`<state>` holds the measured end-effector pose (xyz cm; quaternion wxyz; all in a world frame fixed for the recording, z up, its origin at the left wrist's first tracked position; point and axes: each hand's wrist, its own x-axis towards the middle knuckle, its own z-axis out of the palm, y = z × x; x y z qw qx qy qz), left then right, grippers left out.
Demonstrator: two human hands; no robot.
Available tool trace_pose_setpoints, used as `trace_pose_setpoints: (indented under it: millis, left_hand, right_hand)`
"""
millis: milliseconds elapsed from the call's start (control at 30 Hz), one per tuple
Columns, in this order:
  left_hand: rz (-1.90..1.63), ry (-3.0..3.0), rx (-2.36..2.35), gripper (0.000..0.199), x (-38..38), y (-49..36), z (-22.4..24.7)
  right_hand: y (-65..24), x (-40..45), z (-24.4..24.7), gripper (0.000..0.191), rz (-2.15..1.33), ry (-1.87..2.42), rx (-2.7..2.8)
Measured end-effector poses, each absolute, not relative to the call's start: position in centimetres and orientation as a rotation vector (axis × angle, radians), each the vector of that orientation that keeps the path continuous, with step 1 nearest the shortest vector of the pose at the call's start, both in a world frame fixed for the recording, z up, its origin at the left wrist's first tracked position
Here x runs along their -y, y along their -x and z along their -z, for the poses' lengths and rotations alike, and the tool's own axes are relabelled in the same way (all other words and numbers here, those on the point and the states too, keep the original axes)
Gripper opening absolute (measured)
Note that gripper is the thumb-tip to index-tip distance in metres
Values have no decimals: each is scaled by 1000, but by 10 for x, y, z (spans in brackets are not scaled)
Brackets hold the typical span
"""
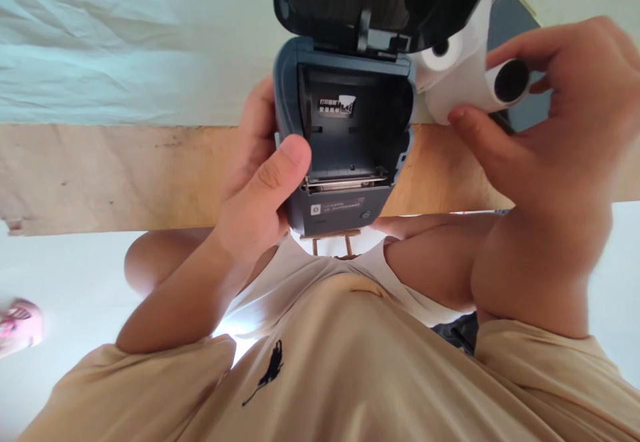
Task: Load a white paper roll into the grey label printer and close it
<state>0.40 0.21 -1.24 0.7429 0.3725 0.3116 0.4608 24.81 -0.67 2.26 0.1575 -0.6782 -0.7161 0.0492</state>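
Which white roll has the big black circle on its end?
The white roll in the right hand, farther from the printer. The other roll, nearer the printer, shows only a small dark hole.

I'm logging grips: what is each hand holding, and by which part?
Left hand holds the open printer by its left side, thumb over the rim. Right hand holds a white roll near its dark-centred end, between thumb and fingers.

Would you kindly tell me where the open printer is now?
The open printer is in the head view's upper middle, held in the left hand, left of the white rolls.
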Motion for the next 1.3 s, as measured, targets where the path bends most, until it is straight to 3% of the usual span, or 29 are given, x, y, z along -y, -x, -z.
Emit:
trace_pose_setpoints:
  millis: [267,467,633,767,900,1100,1300]
  left_hand:
    - [-1011,-746,-671,40,-5,-4,9]
    - [-1014,-762,-650,41,-4,-4,12]
    - [-960,-762,-730,42,-2,-3,8]
    - [-888,-742,-750,45,1,-1,3]
    - [-902,-751,-745,46,2,-1,3]
    - [-898,-775,-761,46,1,0,1]
    - [-892,-770,-766,46,1,1,-1]
  right_hand:
    - [-243,11,-17,33,-177,1819,2090]
    - [-242,11,-19,44,-294,1856,2055]
    - [-241,9,-18,42,-266,1859,2056]
    - [-239,9,-18,54,-387,1767,2046]
    - [-238,7,-17,42,-277,1791,2069]
    - [-242,8,-15,54,-394,1797,2028]
    - [-235,7,-12,48,-242,1756,2073]
